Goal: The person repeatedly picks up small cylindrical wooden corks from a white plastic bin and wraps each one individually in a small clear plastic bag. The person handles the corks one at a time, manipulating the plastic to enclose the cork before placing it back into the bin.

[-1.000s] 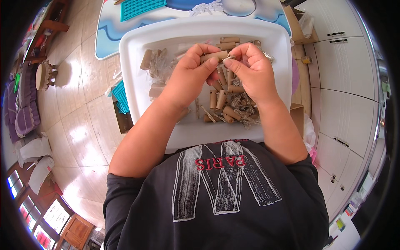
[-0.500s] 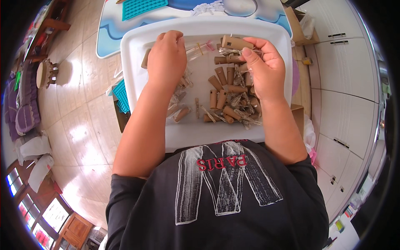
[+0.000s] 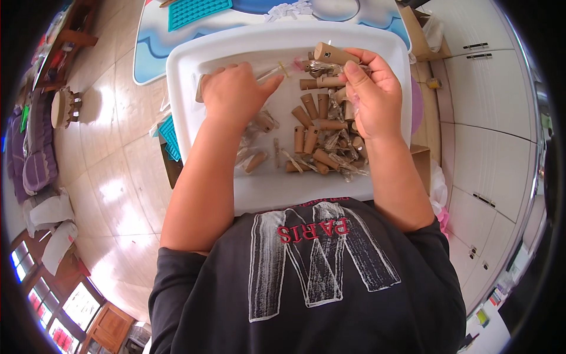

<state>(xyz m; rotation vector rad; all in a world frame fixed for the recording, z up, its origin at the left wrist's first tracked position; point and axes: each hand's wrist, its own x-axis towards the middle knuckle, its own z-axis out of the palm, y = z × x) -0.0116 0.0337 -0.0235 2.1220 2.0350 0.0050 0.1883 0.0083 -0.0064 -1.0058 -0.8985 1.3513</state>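
My right hand (image 3: 376,85) pinches a brown cork-shaped stopper (image 3: 333,54) between thumb and fingers, over the far right of a white plastic tub (image 3: 277,36). A bundle of thin shiny wire (image 3: 323,69) hangs just under this stopper. At the far left inside the tub, my left hand (image 3: 233,94) reaches down with its thumb stretched out to the right. Beside its fingers a brown cylinder (image 3: 201,88) shows in part; whether they touch it is hidden. Below my right hand lies a heap of similar cork stoppers (image 3: 311,139) and coiled wires.
Clear plastic bags (image 3: 244,150) with stoppers lie under my left forearm. Beyond the tub stands a blue-and-white table (image 3: 159,44) with a teal grid tray (image 3: 199,12) and white paper slips (image 3: 289,10). Cardboard boxes (image 3: 420,171) and white cabinets (image 3: 486,88) are on the right.
My left hand has moved a little down and left, and its thumb has spread away from the fingers. The stopper in my right hand has tilted, its left end rising.
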